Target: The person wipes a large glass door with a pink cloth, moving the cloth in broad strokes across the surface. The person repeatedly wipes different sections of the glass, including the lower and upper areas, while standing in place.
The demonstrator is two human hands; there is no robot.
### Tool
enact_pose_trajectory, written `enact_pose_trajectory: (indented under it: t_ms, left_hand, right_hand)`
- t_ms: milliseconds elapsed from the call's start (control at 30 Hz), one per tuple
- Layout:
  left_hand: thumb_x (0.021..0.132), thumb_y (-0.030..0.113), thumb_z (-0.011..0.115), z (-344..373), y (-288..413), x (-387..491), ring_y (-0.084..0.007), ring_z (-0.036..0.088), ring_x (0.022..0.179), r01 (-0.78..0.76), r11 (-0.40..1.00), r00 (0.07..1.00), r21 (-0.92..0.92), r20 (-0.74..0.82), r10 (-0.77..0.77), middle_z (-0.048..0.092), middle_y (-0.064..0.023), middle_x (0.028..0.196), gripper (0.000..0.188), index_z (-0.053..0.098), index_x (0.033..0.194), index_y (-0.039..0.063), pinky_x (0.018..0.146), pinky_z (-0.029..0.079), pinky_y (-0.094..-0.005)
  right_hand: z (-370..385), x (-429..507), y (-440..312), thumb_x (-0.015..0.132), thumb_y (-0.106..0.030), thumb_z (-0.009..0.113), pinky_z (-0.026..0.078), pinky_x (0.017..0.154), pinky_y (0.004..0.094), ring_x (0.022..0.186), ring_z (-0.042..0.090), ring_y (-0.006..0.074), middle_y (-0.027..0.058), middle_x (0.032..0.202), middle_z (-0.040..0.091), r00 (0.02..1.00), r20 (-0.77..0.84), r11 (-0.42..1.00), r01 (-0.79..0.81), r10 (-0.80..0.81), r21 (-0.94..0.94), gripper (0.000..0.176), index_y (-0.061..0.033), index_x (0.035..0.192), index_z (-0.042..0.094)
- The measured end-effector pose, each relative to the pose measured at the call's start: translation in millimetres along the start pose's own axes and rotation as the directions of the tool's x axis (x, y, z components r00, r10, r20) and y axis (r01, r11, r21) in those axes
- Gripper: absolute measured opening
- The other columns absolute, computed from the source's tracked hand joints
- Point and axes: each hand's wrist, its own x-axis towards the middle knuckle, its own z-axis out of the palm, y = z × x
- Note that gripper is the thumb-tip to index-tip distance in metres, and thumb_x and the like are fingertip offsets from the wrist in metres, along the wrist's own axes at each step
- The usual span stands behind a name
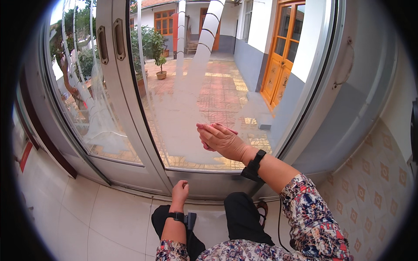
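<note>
My right hand (pixel 222 141) presses a folded pink cloth (pixel 209 147) against the glass pane (pixel 183 137) of a framed sliding door. The palm covers most of the cloth, and only its edges show. Frosted bamboo-like bands and a cloudy patch mark the pane around the hand. Lower and to the left, my left hand (pixel 181 191) hangs before the door's bottom rail (pixel 209 186), fingers curled with no object visible in them. Whether it touches the rail I cannot tell. Black straps with small devices circle both wrists.
Two recessed pulls (pixel 119 39) sit on the meeting stiles at left. A wire handle (pixel 346 65) is on the right frame. Pale floor tiles (pixel 114 215) lie below, with a dark cable (pixel 279 225) by my right leg. Potted plants (pixel 161 74) stand in the courtyard beyond the glass.
</note>
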Motion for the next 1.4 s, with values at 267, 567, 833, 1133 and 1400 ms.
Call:
enact_pose_trajectory:
  t_ms: [267, 567, 833, 1133, 1400]
  left_hand:
    - [0.093, 0.018, 0.071, 0.0, -8.4, 8.0, -0.0321, 0.075, 0.089, 0.042, 0.999, 0.999, 0.01, 0.018, -0.042, 0.076, -0.0177, 0.093, 0.023, 0.072, 0.112, 0.005, 0.081, 0.058, -0.0405]
    - [0.093, 0.019, 0.07, -1.8, -4.3, 4.0, -0.034, 0.074, 0.089, 0.062, 0.997, 0.998, -0.039, 0.028, -0.06, 0.076, -0.0184, 0.094, 0.024, 0.071, 0.112, 0.004, 0.08, 0.058, -0.0417]
    - [0.093, 0.019, 0.07, -7.5, -0.8, 2.4, -0.0349, 0.074, 0.09, -0.009, 0.999, 1.0, 0.036, 0.005, 0.008, 0.076, -0.0182, 0.094, 0.024, 0.072, 0.113, 0.005, 0.081, 0.057, -0.0426]
    - [0.093, 0.02, 0.07, -5.9, -1.6, -1.0, -0.0358, 0.073, 0.091, -0.024, 0.999, 1.0, 0.031, 0.01, 0.024, 0.076, -0.018, 0.095, 0.024, 0.072, 0.113, 0.006, 0.082, 0.057, -0.043]
    - [0.094, 0.02, 0.069, -10.8, -2.4, 0.6, -0.0365, 0.073, 0.093, -0.019, 1.0, 1.0, 0.023, 0.002, 0.019, 0.076, -0.0183, 0.096, 0.024, 0.071, 0.113, 0.006, 0.082, 0.057, -0.0438]
  right_hand:
    - [-15.8, -6.2, 7.6, 0.096, -0.02, 0.065, 0.034, 0.122, 0.0342, 0.144, 0.043, 0.0177, 0.005, 0.15, 0.053, 0.998, -0.005, 0.996, 0.058, -0.059, -0.075, 0.04, -0.0048, 0.132, 0.06]
    - [-165.6, 119.2, 207.2, 0.086, -0.001, 0.079, 0.041, 0.12, 0.0444, 0.147, 0.043, 0.0323, 0.0086, 0.156, 0.049, 0.902, -0.426, 0.927, -0.219, 0.073, -0.305, 0.065, -0.0152, 0.146, 0.058]
    - [-200.9, 209.3, 259.1, 0.092, -0.007, 0.068, 0.045, 0.111, 0.0504, 0.13, 0.056, 0.0437, 0.0251, 0.133, 0.062, 0.697, -0.714, 0.9, -0.352, 0.067, -0.258, 0.028, 0.001, 0.119, 0.068]
    - [-114.1, 138.9, 137.0, 0.089, -0.005, 0.069, 0.036, 0.121, 0.0482, 0.146, 0.044, 0.03, 0.01, 0.151, 0.052, 0.911, -0.389, 0.969, -0.205, 0.136, -0.14, 0.044, -0.0081, 0.133, 0.067]
    - [-85.5, 92.3, 81.7, 0.087, -0.006, 0.063, 0.032, 0.125, 0.0448, 0.152, 0.036, 0.0267, 0.0083, 0.157, 0.046, 0.99, -0.13, 0.986, -0.07, 0.051, -0.149, 0.047, -0.0099, 0.135, 0.064]
